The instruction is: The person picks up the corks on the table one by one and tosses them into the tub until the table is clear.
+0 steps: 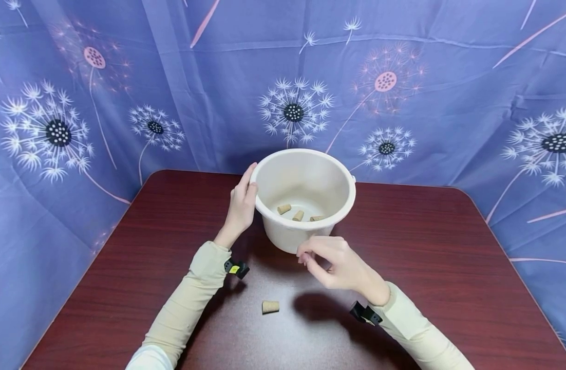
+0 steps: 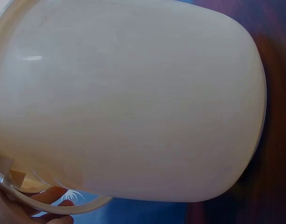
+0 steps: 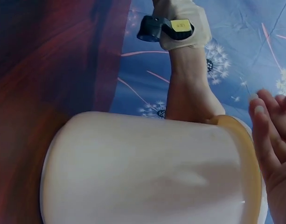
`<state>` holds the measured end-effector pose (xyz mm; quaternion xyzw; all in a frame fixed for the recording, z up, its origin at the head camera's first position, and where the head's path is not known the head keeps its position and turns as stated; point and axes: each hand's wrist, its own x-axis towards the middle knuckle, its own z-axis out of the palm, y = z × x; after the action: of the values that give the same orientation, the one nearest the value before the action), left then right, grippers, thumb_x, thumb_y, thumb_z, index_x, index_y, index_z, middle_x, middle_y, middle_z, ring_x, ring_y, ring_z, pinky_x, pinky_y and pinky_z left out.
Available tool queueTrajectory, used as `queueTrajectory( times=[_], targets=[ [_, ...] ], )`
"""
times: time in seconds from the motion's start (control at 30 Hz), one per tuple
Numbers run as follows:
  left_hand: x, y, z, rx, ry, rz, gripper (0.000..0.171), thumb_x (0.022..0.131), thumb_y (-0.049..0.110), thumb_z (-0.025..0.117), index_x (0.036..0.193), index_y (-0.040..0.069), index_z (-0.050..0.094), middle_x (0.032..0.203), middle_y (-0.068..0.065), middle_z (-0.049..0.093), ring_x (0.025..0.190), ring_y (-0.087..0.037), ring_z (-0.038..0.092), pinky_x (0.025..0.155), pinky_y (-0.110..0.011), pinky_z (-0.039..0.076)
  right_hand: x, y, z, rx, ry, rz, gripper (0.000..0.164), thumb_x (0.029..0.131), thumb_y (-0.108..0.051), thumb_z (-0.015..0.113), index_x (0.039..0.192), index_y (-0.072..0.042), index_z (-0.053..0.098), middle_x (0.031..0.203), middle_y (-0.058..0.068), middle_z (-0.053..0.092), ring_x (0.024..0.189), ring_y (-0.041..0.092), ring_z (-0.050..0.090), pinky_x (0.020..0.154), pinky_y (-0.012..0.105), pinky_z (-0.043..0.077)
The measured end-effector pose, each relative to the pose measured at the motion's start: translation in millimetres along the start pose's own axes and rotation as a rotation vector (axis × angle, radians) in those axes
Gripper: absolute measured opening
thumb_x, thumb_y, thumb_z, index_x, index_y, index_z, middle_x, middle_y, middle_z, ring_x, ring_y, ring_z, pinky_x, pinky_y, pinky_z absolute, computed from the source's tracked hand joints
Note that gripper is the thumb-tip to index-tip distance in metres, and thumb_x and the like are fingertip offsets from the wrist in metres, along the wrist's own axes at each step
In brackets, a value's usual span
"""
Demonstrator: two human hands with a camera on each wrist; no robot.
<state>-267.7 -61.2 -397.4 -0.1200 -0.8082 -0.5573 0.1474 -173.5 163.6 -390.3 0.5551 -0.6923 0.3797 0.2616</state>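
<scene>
A white plastic bucket stands near the far edge of the table, with three corks lying on its inner floor. My left hand grips it at the left side of its rim; in the left wrist view the fingers curl by the bucket's handle. My right hand hovers in front of the bucket, its fingers loosely bent. In the right wrist view, fingers of that hand show beside the rim and nothing is seen in them. Another cork lies on the table between my forearms.
The dark red wooden table runs out on both sides of the bucket. Blue cloth with a dandelion print hangs close behind its far edge and along the sides. Each wrist wears a small black camera.
</scene>
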Motion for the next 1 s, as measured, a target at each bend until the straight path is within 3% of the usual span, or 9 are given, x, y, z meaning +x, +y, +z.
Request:
queueTrajectory(
  times=[0.23,0.53,1.0],
  targets=[
    [-0.2,0.9,-0.5,-0.002,0.003,0.003,0.054,0.095,0.021,0.034,0.149,0.013,0.039,0.148,-0.010,0.047,0.125,-0.026,0.052,0.104,-0.046,0.043,-5,-3,5,-0.025,-0.203,0.090,0.013,0.093,-0.009,0.050,0.093,-0.013,0.062,0.079,-0.007,0.062,0.071,0.001,0.054,0.066,0.011,0.044],
    [-0.3,0.1,-1.2,-0.004,0.004,-0.001,0.054,0.095,0.021,0.035,0.149,0.015,0.039,0.148,-0.010,0.047,0.124,-0.025,0.052,0.103,-0.046,0.044,-8,-5,17,-0.057,-0.400,0.125,0.009,0.088,-0.010,0.060,0.094,-0.016,0.064,0.085,-0.009,0.064,0.076,0.000,0.057,0.074,0.010,0.045],
    [-1.0,0.3,-1.3,-0.010,0.005,0.005,0.054,0.095,0.020,0.035,0.149,0.012,0.039,0.149,-0.010,0.046,0.126,-0.027,0.052,0.103,-0.047,0.044,-15,-9,40,-0.131,-0.580,0.142,0.016,0.085,-0.022,0.067,0.100,-0.017,0.066,0.097,-0.007,0.063,0.090,0.003,0.057,0.081,0.016,0.048]
  ],
)
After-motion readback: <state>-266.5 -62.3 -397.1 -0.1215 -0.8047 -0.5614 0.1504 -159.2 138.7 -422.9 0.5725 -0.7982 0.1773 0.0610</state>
